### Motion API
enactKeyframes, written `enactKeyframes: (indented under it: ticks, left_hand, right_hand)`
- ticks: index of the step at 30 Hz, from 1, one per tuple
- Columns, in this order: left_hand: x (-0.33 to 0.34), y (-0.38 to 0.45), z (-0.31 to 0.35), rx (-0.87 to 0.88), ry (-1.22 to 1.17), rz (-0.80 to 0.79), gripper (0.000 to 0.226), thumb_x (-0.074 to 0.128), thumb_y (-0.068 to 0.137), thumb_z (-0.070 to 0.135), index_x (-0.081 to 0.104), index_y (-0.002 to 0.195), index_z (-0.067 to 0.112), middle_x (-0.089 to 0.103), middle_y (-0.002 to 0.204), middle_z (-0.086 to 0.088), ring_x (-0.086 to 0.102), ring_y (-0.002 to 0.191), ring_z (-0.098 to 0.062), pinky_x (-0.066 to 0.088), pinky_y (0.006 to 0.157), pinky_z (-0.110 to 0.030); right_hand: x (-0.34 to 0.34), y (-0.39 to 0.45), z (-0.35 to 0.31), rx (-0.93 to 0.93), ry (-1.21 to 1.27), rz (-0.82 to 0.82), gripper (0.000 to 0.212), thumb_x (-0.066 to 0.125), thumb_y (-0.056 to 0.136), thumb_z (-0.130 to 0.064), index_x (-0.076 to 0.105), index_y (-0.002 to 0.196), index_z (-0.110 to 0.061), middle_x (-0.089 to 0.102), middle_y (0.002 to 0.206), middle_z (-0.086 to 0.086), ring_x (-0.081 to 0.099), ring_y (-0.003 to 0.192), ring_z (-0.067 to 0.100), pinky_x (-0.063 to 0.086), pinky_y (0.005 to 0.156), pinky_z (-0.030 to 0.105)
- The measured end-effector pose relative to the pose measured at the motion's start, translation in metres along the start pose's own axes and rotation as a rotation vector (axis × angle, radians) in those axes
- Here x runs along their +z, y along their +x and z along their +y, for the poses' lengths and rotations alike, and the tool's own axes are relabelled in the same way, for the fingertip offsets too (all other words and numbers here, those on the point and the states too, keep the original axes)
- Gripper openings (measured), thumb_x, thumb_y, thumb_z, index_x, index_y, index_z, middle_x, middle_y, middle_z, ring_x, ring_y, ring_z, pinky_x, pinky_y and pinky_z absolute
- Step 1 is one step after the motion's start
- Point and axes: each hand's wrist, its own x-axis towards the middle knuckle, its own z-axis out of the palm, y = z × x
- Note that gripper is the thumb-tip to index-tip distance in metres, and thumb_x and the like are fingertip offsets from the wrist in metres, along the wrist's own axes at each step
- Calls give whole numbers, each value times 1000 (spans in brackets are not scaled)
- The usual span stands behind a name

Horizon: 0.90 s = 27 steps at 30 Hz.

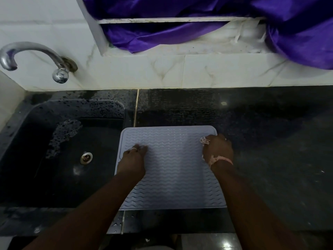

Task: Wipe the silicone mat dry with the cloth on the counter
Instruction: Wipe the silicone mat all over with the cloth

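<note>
The silicone mat (171, 166) lies on the dark counter (270, 141), its nine-o'clock edge overhanging the sink (54, 150). The left hand (134, 156) presses flat at nine o'clock; keep it there as an anchor. The right hand (217, 149), at two o'clock, grips the bunched cloth (204, 141); wipe along the ridges.

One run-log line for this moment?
left hand: presses mat | right hand: grips cloth at mat's right edge | mat: overhangs sink
</note>
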Motion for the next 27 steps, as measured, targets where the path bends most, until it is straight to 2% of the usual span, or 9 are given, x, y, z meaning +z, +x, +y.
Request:
enactKeyframes:
  ticks: [5,8,17,21,27]
  left_hand:
    - [-2,-1,1,5,1,17,84,68,88,13,24,157,33,18,165,-3,31,144,-31,46,108,-48]
    - [-2,-2,0,11,9,19,84,68,88,14,22,157,33,17,165,-3,30,144,-31,46,107,-47]
    - [3,0,-7,32,-3,71,82,67,89,18,23,156,35,20,164,-4,33,143,-30,46,104,-44]
    - [9,0,-13,37,-30,107,86,72,85,20,25,154,37,21,164,0,33,143,-29,48,101,-45]
    - [19,-5,-25,11,-107,157,96,80,79,29,22,156,27,17,165,3,33,144,-24,51,100,-44]
  right_hand:
    - [0,-1,-20,-114,-71,-74,29,58,89,-19,70,115,-22,55,123,9,49,116,36,51,88,42]
    - [6,-2,-38,-190,-74,-110,29,59,89,-19,71,115,-21,55,120,6,49,117,33,50,90,38]
    - [28,-8,-81,-380,-69,-139,28,57,90,-20,71,114,-23,57,116,3,49,111,28,52,83,37]
    - [38,-14,-102,-451,-91,-121,26,57,91,-21,71,113,-23,57,114,2,50,110,27,51,80,34]
    - [50,-23,-139,-538,-81,-151,26,58,89,-22,71,111,-22,56,115,3,48,111,29,52,80,37]
